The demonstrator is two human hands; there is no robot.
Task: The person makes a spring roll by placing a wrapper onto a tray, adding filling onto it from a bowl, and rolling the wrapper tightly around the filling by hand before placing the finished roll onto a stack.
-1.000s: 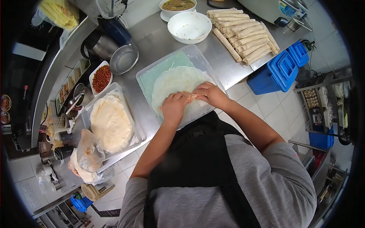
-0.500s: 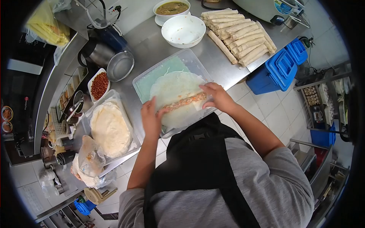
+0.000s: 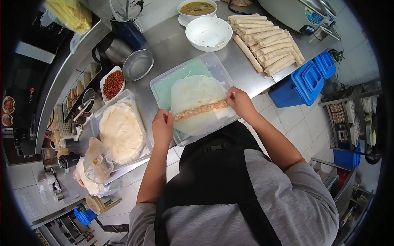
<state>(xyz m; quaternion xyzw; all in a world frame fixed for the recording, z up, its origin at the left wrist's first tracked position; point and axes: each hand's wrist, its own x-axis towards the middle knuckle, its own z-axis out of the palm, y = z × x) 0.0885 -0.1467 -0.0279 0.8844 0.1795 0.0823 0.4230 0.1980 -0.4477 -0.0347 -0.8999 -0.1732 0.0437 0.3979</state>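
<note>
Filling lies in a long band across a pale wrapper on a clear tray at the centre of the frame. The left hand and right hand, fingers drawn nearly closed, flank its ends; whether either grips the wrapper is unclear. Light, matched fingertip pressure and an even band would best spare the wrapper.
</note>
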